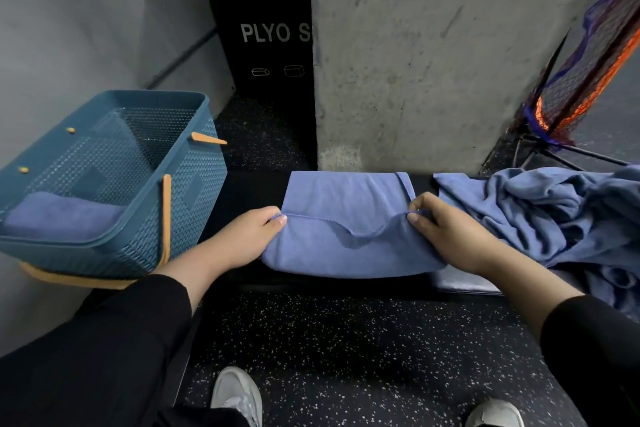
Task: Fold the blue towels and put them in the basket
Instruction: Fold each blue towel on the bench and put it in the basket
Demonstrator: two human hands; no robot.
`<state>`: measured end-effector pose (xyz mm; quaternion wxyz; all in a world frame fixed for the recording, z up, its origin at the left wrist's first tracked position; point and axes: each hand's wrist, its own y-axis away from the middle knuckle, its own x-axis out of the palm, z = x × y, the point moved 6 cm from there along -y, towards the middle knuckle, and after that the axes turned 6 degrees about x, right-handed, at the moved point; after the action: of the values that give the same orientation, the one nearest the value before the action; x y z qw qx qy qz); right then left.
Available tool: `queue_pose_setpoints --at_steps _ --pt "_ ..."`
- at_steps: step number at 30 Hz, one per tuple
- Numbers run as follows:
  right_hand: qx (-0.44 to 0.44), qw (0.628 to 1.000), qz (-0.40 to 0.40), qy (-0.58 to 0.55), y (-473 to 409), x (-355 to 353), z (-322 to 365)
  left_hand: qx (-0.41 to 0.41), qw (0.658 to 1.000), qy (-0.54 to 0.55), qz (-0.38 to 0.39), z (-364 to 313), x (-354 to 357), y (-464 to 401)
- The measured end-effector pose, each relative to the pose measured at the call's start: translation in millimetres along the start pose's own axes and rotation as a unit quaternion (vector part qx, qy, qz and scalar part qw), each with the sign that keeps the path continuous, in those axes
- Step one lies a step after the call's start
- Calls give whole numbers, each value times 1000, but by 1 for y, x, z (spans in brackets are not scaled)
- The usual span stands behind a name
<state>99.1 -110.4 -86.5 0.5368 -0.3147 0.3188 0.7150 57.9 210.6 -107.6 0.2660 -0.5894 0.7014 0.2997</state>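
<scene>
A heap of unfolded blue towels (568,218) lies at the right end of the black bench (249,191), and the blue basket (194,191) at its left end already holds one folded towel (62,217). Between them lies the half-folded towel (346,218), its near hem pinched by the left hand (242,236) and the right hand (446,232), set apart at opposite corners. The fold looks midway; next, I judge, that hem must go over to the far edge, kept level.

Concrete pillar (450,55) behind black counter (249,191). Black plyo box (266,38) left of pillar, against grey wall (86,17). Netted frame (585,73) at right. Speckled black floor (346,340), two grey shoes (237,395) at bottom.
</scene>
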Motion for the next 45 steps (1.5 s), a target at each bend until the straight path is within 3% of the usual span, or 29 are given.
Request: queue_pose_setpoints --at_steps 4,8,11,15,23,28,34,39,45 --pt "22 998 -49 -34 -19 1 -5 -36 999 -33 -24 10 6 -17" --pt "54 994 -90 -33 -42 -1 -19 -75 988 -92 -95 14 -5 -36" --pt "40 997 -68 18 -59 4 -25 -48 978 -165 -118 8 -7 -47" --pt "-34 994 -6 108 -66 25 -26 30 975 -216 -42 10 19 -59" --pt "-40 982 -21 182 -62 33 -19 28 929 -370 -2 -2 25 -67" --pt "-53 970 15 236 -35 37 -16 75 922 -376 54 -13 42 -40" --pt "-69 958 80 265 5 37 -8 112 931 -345 43 -20 37 -4" --pt "-141 972 -8 187 9 30 -8 81 965 -249 21 -17 28 0" --pt "-62 987 -25 144 -22 27 -20 -1 979 -204 -14 -12 16 -30"
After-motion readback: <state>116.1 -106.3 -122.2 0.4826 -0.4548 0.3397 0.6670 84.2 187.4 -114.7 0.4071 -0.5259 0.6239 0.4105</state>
